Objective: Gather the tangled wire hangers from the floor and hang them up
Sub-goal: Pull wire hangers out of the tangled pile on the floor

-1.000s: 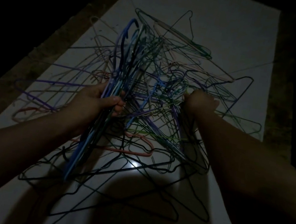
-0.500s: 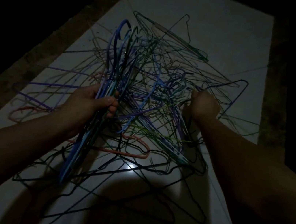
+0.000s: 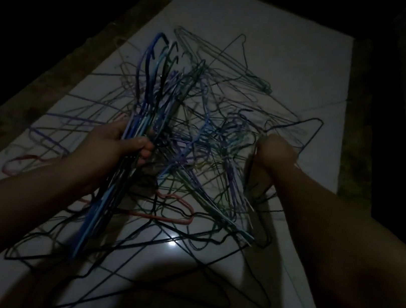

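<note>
Nearest, behind both wrists, loose black hangers point(image 3: 128, 256) are spread flat on the pale tiled floor point(image 3: 289, 61), and a pink hanger point(image 3: 174, 215) lies between the forearms, just short of the hands. The left hand point(image 3: 116, 143) is wrapped round a bundle of blue hangers point(image 3: 146, 87); the hooks rise beyond its fingers and the lower bars trail back past its wrist. The right hand point(image 3: 276, 151) is clenched on strands at the edge of the tangled pile point(image 3: 196, 158), which rests on the floor between the two hands. Which hanger is gripped cannot be told in the dim light. Should the hands be drawn apart, the interlocked hooks would probably be tightened rather than freed, thin wires could be bent, and the whole pile might be dragged along. The trailing bars of the bundle may be snagged on the black and pink hangers behind the left hand, and a released hook could spring against a wrist. Beyond the fingertips, a teal hanger point(image 3: 224, 59) lies partly free and could be pulled along. No rail is in view.
</note>
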### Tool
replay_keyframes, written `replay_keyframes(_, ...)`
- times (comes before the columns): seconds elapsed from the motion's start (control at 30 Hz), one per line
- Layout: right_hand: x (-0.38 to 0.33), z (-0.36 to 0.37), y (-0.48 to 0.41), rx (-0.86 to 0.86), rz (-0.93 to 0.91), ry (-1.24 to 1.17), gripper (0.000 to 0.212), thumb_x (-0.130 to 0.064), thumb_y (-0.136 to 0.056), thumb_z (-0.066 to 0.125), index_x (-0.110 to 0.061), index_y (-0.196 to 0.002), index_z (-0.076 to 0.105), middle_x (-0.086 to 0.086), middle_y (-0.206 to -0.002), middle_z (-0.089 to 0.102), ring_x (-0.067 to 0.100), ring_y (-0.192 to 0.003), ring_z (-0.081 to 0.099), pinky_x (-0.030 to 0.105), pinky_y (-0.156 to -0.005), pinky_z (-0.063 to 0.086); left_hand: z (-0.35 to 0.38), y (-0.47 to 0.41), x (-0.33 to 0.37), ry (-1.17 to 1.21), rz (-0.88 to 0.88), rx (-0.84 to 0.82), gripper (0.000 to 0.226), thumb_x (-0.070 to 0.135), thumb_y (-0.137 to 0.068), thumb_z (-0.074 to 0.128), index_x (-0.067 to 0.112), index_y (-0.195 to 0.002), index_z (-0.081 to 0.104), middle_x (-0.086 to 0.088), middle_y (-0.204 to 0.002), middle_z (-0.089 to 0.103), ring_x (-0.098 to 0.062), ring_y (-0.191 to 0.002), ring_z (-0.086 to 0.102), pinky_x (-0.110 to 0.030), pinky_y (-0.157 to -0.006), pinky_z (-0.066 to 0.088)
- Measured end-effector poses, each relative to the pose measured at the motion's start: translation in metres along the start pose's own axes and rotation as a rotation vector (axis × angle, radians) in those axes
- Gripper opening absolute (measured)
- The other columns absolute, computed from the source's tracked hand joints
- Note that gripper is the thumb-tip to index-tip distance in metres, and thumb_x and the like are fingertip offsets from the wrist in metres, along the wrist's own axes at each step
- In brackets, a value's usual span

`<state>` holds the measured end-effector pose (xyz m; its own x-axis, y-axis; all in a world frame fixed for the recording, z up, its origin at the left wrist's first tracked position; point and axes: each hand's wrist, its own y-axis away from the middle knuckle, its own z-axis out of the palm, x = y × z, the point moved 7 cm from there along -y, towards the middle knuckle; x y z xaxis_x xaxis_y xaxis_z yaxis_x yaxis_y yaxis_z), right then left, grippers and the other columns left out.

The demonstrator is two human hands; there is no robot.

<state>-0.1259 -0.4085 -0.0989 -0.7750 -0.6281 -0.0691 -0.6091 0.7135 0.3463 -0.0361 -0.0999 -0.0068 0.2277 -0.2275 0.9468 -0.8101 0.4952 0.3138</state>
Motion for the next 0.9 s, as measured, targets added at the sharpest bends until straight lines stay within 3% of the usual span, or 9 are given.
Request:
replay_keyframes(0.07,0.001,-0.017,0.001,0.112,-0.046,0.014,0.030,-0.014,-0.094,0.048,-0.001,-0.120,0.054,0.018,-0.121,0.055,0.033,-0.109,0.054,0.038,-0.085,0.046,0.004,0.002,0.001,0.009,0.008,-0.009,0.018,-0.002,-0.092,0.047,0.010,-0.085,0.058,0.004,-0.056,0.063,-0.007,-0.052,0.058,-0.017,-0.050,0.050)
replay_keyframes(0.17,0.006,-0.014,0.003,-0.013,-0.052,0.027,0.033,-0.011,-0.098,0.042,0.001,-0.128,0.051,0.020,-0.131,0.049,0.033,-0.119,0.050,0.036,-0.090,0.042,0.009,0.006,0.004,0.034,0.020,-0.033,0.020,-0.004,-0.092,0.045,0.010,-0.084,0.057,-0.001,-0.059,0.058,-0.005,-0.049,0.056,-0.016,-0.048,0.047)
replay_keyframes(0.3,0.008,-0.014,0.008,0.045,-0.063,-0.007,0.032,-0.012,-0.100,0.038,0.000,-0.125,0.053,0.017,-0.129,0.051,0.033,-0.116,0.051,0.037,-0.092,0.044,0.011,0.006,0.005,0.005,0.011,-0.065,0.017,-0.002,-0.094,0.044,0.009,-0.092,0.058,0.004,-0.057,0.060,-0.006,-0.050,0.056,-0.016,-0.048,0.047)
replay_keyframes(0.43,0.011,-0.030,0.020,0.141,-0.046,-0.067,0.035,-0.017,-0.102,0.035,0.001,-0.127,0.050,0.019,-0.130,0.050,0.032,-0.118,0.050,0.038,-0.094,0.043,0.007,0.007,0.007,-0.020,0.017,-0.034,0.017,0.000,-0.094,0.046,0.010,-0.087,0.058,0.001,-0.062,0.062,-0.006,-0.051,0.058,-0.016,-0.050,0.050)
replay_keyframes(0.67,0.019,-0.067,0.035,0.345,0.030,-0.095,0.026,-0.021,-0.098,0.040,-0.005,-0.099,0.061,0.014,-0.108,0.064,0.030,-0.100,0.058,0.032,-0.088,0.038,-0.001,0.008,0.021,-0.011,0.029,-0.055,0.016,0.001,-0.094,0.048,0.010,-0.092,0.061,0.001,-0.063,0.063,-0.008,-0.055,0.060,-0.019,-0.052,0.052)
replay_keyframes(0.8,0.014,-0.086,0.044,0.315,0.026,0.009,0.023,-0.018,-0.097,0.044,-0.008,-0.099,0.064,0.012,-0.111,0.064,0.029,-0.103,0.059,0.030,-0.082,0.038,-0.003,0.010,0.033,-0.044,0.083,-0.064,0.016,0.000,-0.093,0.049,0.010,-0.092,0.061,-0.004,-0.070,0.061,-0.005,-0.054,0.060,-0.017,-0.052,0.052)
replay_keyframes(0.9,0.014,-0.095,0.052,0.270,0.045,0.042,0.023,-0.023,-0.097,0.047,-0.009,-0.105,0.063,0.012,-0.114,0.063,0.028,-0.104,0.059,0.029,-0.076,0.037,-0.005,0.011,0.041,-0.049,0.094,-0.068,0.018,0.001,-0.092,0.050,0.014,-0.089,0.062,0.004,-0.058,0.063,-0.004,-0.051,0.059,-0.017,-0.050,0.051)
